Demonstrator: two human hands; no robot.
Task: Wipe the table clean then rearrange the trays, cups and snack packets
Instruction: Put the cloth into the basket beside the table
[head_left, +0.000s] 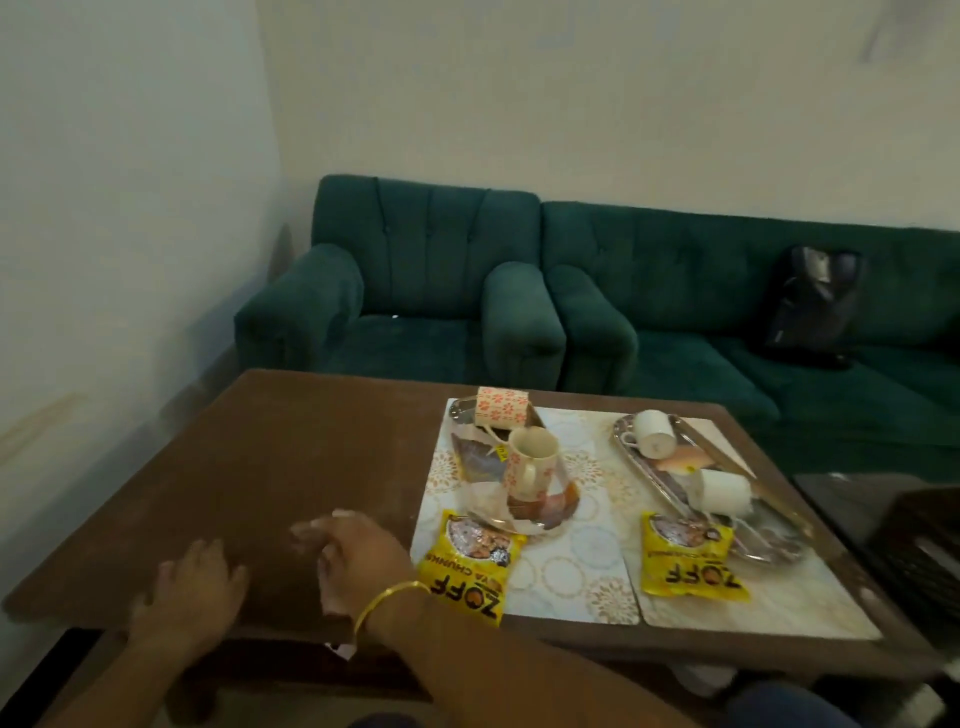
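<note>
Brown wooden desk (234, 467) carries two pale patterned placemats on its right half, each under one of two shiny trays: the left tray (460, 410) and the right tray (636, 465). Four cups show. A floral cup (501, 404) lies on its side and a floral mug (530, 462) stands upright on the left tray. A far white cup (652, 434) and a near white cup (724, 491) lie tipped on the right tray. Two yellow snack packets, the left packet (467, 566) and the right packet (685, 566), overlap the trays' near ends. Wrappers under the cups are too blurred to count. On the bare wood, the left hand (192, 587) lies flat with fingers spread. The right hand (353, 556) is blurred, its fingers loosely bent, gripping nothing I can make out.
</note>
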